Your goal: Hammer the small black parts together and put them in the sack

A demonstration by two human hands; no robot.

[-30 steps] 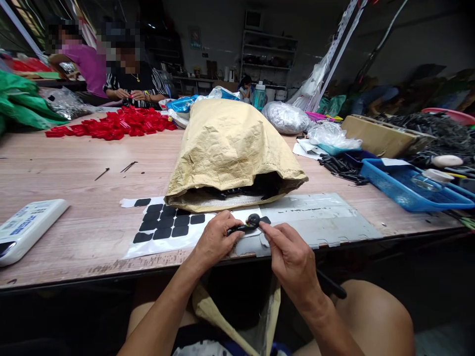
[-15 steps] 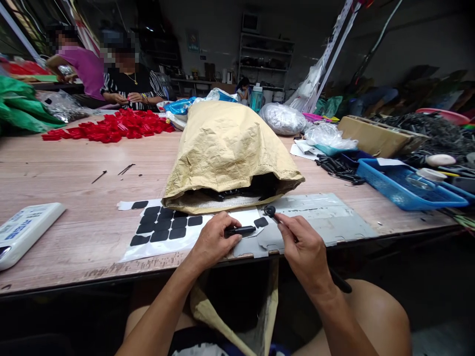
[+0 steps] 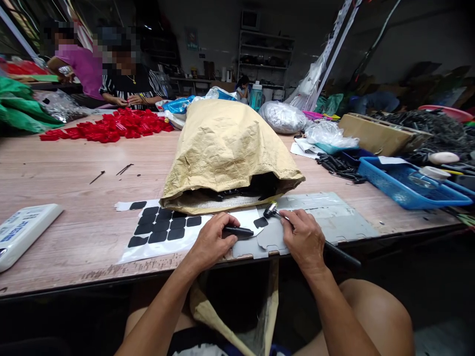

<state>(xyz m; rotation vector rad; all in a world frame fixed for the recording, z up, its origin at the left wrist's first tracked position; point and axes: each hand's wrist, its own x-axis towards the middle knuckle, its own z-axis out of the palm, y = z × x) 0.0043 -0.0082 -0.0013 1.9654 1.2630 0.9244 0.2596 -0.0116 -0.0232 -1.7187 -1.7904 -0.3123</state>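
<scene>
My left hand [image 3: 214, 236] is closed on a black tube-shaped part [image 3: 240, 231], which lies low over the near edge of the table and points right. My right hand [image 3: 303, 237] grips a small hammer [image 3: 270, 209] by its shaft. The hammer's dark round head sits just left of the fingers, and its black handle sticks out behind the hand past the table edge. Between the two hands is one black rounded square pad [image 3: 261, 222]. More such pads are on a white backing sheet [image 3: 128, 254] left of my left hand.
A yellow sack [image 3: 222, 148] with black parts inside opens toward me. Red pieces [image 3: 111, 124] are heaped at the back left, near two co-workers. A white device [image 3: 29, 230] stands at the left, a blue basket [image 3: 408, 190] at the right. Another open sack [image 3: 215, 316] hangs below the table edge.
My right hand has turned and shifted slightly right, so the hammer's head and handle show more from the side. The left hand keeps its hold on the black part.
</scene>
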